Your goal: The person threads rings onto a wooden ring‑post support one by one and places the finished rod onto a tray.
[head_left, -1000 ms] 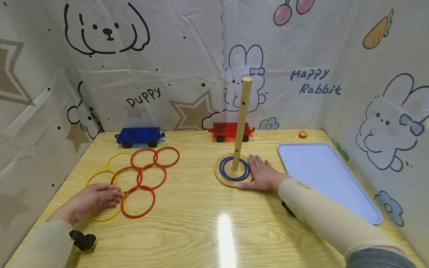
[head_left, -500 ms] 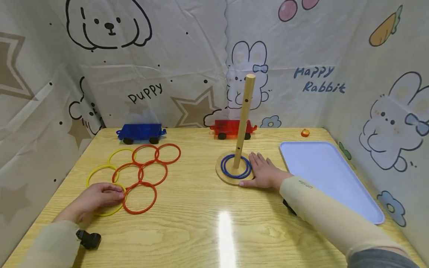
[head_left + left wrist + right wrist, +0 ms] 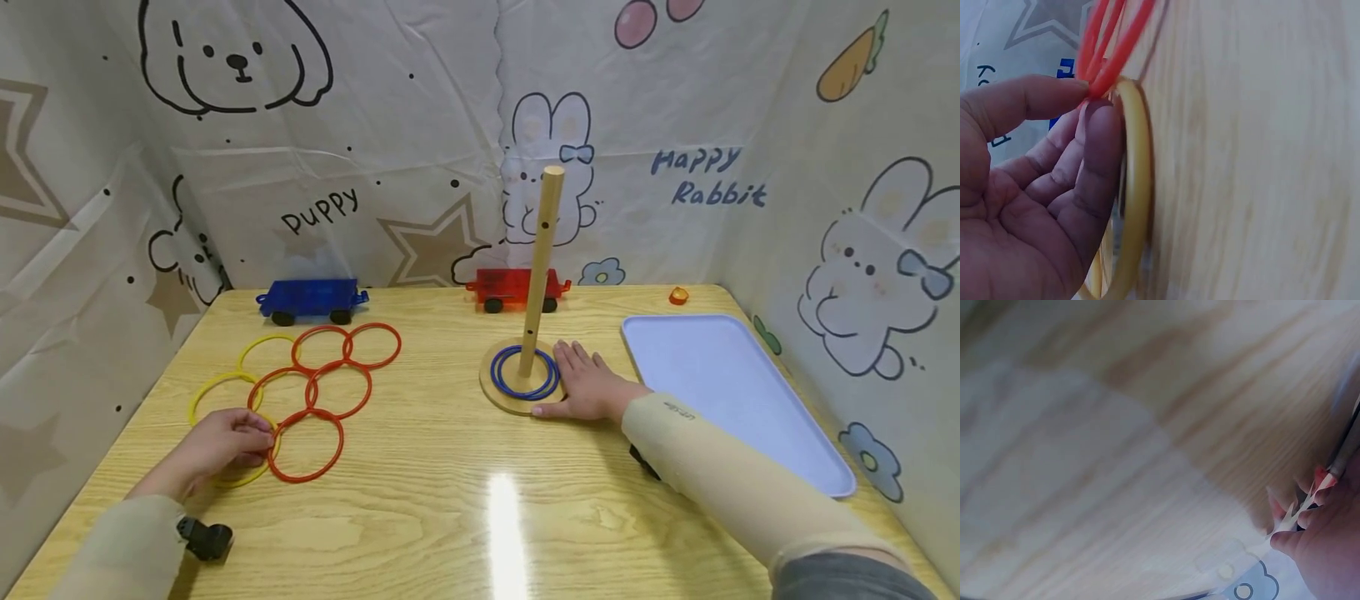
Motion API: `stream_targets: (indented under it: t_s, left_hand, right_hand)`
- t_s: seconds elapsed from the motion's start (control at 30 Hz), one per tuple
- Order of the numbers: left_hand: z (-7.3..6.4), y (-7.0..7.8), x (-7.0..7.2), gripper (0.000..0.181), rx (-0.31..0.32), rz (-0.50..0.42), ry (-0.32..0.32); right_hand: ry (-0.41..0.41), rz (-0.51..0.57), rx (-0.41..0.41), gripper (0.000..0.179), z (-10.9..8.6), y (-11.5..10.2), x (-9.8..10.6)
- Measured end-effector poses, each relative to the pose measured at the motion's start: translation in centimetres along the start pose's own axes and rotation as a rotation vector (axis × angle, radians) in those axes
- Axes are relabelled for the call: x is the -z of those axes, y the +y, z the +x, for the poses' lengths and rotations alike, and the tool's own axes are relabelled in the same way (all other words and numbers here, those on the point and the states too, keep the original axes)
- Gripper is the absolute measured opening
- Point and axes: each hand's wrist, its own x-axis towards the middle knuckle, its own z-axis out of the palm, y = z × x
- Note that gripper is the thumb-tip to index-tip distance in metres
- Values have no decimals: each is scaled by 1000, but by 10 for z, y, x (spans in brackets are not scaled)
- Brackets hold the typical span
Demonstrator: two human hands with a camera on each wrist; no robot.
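My left hand [image 3: 225, 446] pinches the left edge of the nearest red ring [image 3: 303, 481] between thumb and fingers. In the left wrist view, that red ring [image 3: 1127, 47] passes between the thumb tip and index finger, and a yellow ring [image 3: 1139, 162] lies just behind the fingers. My right hand [image 3: 592, 390] rests with straight fingers against the right side of the round wooden base [image 3: 497, 394]. Two blue rings lie on this base around its upright wooden pole [image 3: 540, 267]. In the right wrist view, part of the right hand [image 3: 1329, 537] shows at the lower right.
Several more red rings and some yellow rings [image 3: 225, 374] overlap on the table's left. A blue toy wagon [image 3: 312, 298] and a red one [image 3: 510, 287] stand at the back. A lilac tray [image 3: 720, 383] lies at right, with a small orange object [image 3: 678, 296] behind it.
My left hand has shifted slightly right and its fingertips have closed on the nearest red ring's edge. My right hand has stayed at the base. The head view moved a little.
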Motion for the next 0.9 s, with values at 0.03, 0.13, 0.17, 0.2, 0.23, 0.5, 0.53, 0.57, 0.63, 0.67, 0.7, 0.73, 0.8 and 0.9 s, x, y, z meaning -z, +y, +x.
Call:
stream_targets:
  t_s: [0.03,0.13,0.17,0.2,0.23,0.5,0.53,0.57,0.63,0.67,0.7,0.73,0.8,0.9]
  left_hand:
    - [0,1,0,25,-2,-14,-12]
    - [1,1,1,30,13,-93,-61]
    - [1,0,2,31,16,-125,-80]
    - [1,-2,3,32,26,-157,-96]
    - [2,-3,4,33,35,-186,-109]
    - [1,-6,12,34,-86,-251,-169]
    - [1,-4,13,33,-98,-258,-178]
    - [1,-2,13,31,-110,-265,-186]
    - [3,3,15,27,-130,-281,-193]
    - [4,5,16,25,-140,-289,-193]
    - [5,9,17,23,-161,-295,-193]
    - [6,12,17,22,-177,-305,-191]
    - [7,19,19,22,-211,-315,-179]
    - [7,31,24,27,-239,-315,-167]
  right_hand:
    - [0,-3,-4,123,-1,1,0]
    - [5,-4,-4,124,-1,2,1]
    - [5,-7,-3,124,-1,2,1]
    - [5,-9,1,124,-1,3,1]
    - [7,-8,6,124,-1,2,0]
    - [17,-1,17,123,0,2,-3]
    - [18,1,16,123,0,2,-3]
    - [19,2,14,123,0,2,-2]
    - [22,4,12,122,0,2,-2]
    - [23,4,12,122,0,2,-2]
    - [23,2,8,122,0,2,-2]
    - [25,2,8,122,0,3,-2]
    - [27,0,8,122,0,3,-1]
    - [20,2,7,123,-2,2,0]
